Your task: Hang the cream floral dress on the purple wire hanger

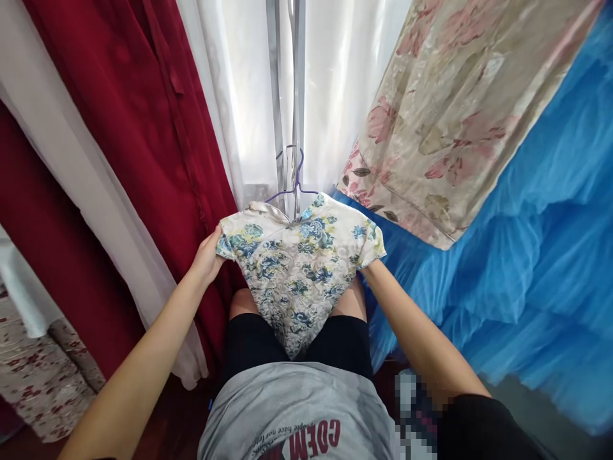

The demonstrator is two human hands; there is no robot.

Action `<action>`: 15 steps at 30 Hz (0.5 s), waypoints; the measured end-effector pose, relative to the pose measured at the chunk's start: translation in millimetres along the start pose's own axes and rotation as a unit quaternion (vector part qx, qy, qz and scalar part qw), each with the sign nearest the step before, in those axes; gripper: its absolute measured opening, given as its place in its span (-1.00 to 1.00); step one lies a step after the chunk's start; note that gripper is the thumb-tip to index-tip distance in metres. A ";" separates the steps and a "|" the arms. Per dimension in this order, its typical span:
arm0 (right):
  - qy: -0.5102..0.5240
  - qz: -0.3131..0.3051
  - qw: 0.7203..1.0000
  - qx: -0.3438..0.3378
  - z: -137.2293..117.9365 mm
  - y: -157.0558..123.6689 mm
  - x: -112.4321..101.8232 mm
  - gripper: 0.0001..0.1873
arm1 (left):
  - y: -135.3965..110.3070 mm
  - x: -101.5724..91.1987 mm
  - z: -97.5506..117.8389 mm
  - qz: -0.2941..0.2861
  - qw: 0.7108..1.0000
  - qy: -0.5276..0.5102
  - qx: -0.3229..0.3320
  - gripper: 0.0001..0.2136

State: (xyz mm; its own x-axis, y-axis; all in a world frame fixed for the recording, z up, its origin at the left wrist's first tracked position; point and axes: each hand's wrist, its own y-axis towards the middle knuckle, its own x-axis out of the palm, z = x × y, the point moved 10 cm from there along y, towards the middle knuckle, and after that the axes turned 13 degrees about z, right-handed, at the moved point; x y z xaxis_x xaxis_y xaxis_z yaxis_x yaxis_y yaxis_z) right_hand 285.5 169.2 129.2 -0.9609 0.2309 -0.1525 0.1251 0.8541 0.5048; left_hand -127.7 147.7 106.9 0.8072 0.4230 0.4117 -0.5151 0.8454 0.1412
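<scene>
The floral blouse [299, 268], on a purple hanger [297, 184] whose hook is seen against the metal upright [286, 96], is held spread by its sleeves. The step in hand is judged to be the straightening of the garment on its hanger, and an even pull at both sides is called for next so that the hook is not tipped. The left sleeve is gripped by the left hand [207, 259], the right hand is hidden behind the right sleeve so its grip cannot be told, and the blouse is stretched between both arms, above the lap.
</scene>
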 end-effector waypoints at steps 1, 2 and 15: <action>0.033 0.003 0.999 0.017 -1.9 -0.7 -7.4 -0.23 | -5.6 -2.5 2.4 -0.001 1.000 -0.005 0.000 -0.63; 0.078 0.005 0.996 0.041 -4.4 -2.8 -14.5 -0.14 | -11.2 -3.3 6.5 -0.002 1.000 -0.016 0.000 -0.64; 0.230 0.180 0.956 -0.004 -117.8 -60.4 -83.5 -0.63 | -51.6 60.8 134.4 -0.075 0.945 0.134 0.290 -0.27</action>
State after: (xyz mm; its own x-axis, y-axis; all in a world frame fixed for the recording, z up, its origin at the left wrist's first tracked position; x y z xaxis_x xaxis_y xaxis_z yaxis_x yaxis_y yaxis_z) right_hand 329.1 43.4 211.6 -0.8628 0.2778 0.4223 0.4684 0.7534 0.4615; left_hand -90.8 85.9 245.7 0.8878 0.4452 0.1166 -0.3977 0.6146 0.6813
